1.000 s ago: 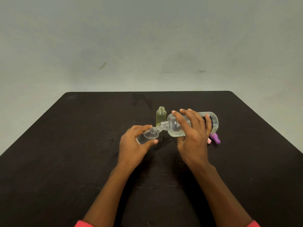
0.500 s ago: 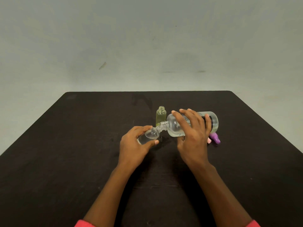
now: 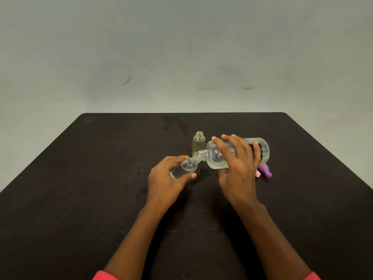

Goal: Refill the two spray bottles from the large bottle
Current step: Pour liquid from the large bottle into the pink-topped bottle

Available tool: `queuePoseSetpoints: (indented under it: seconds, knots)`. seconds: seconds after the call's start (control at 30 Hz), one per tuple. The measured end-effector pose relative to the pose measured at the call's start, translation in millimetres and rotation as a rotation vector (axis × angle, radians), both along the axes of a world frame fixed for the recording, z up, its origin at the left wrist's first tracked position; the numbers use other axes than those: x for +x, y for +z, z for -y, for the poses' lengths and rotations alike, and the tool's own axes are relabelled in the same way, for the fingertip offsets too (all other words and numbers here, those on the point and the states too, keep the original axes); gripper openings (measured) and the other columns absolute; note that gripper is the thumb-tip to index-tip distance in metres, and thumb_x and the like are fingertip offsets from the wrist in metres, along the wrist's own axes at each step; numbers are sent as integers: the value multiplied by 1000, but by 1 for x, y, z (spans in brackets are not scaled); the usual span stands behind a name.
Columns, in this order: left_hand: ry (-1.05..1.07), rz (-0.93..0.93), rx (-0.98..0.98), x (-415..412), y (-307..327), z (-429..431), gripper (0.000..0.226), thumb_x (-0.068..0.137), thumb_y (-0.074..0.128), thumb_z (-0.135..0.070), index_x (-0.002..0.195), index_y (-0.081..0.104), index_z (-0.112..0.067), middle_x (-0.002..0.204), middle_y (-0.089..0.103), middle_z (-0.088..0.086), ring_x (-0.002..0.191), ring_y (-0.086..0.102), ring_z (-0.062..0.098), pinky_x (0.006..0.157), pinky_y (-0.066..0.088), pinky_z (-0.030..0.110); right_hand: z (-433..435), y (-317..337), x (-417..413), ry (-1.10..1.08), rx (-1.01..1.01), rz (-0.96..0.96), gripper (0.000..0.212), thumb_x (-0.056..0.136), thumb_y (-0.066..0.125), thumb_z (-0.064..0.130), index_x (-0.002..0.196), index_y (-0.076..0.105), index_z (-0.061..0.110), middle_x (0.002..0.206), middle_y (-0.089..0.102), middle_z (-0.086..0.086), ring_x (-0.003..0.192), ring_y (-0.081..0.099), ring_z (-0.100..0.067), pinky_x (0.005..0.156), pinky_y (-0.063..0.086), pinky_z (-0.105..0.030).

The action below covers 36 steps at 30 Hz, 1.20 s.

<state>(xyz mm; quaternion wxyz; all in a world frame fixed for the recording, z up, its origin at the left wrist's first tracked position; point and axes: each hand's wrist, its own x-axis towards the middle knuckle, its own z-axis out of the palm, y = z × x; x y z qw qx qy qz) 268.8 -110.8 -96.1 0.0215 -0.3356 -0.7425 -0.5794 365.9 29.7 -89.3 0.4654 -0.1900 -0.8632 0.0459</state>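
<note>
My right hand (image 3: 239,170) grips the large clear bottle (image 3: 216,154), tipped on its side with its threaded neck pointing left. That neck meets the mouth of a small clear spray bottle (image 3: 186,165), which my left hand (image 3: 167,178) holds tilted toward it. Clear liquid lies in the lower side of the large bottle. A second small bottle (image 3: 198,143), uncapped and yellowish, stands upright just behind the two necks.
A purple spray cap (image 3: 266,172) and a pink one (image 3: 258,174) lie on the dark table (image 3: 101,178) just right of my right hand. A grey wall rises behind the table's far edge.
Hardly anything has moved; both hands keep the two bottles mouth to mouth in the same place.
</note>
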Motion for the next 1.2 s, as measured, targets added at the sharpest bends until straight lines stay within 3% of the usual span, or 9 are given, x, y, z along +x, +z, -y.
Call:
queuePoseSetpoints:
  seconds: [0.13, 0.37, 0.57, 1.2]
  knots:
    - [1, 12, -10, 0, -1, -1, 53, 60, 88, -18, 87, 60, -54, 96, 68, -22, 94, 62, -6, 88, 50, 22, 0, 0, 0, -3, 3, 2, 87, 53, 73, -18, 129, 57, 22, 128, 58, -4, 128, 41, -22, 114, 14, -50]
    - [2, 25, -23, 3, 1, -1, 52, 61, 87, -18, 84, 59, -56, 91, 68, -24, 91, 60, -12, 81, 45, 8, 0, 0, -1, -7, 11, 0, 86, 55, 72, -17, 129, 57, 23, 128, 58, -3, 128, 42, -22, 115, 12, -47]
    - [2, 27, -21, 3, 0, -1, 50, 61, 87, -19, 85, 60, -54, 91, 68, -23, 90, 62, -9, 82, 47, 12, 1, 1, 0, -8, 13, 8, 86, 54, 73, -17, 129, 58, 22, 128, 58, -4, 128, 42, -22, 116, 6, -42]
    - [8, 37, -28, 4, -2, -2, 49, 61, 87, -20, 89, 62, -51, 93, 69, -21, 92, 62, -6, 83, 49, 16, 0, 1, 0, 0, 7, 10, 85, 55, 74, -16, 129, 57, 23, 129, 57, -4, 130, 41, -21, 116, 9, -45]
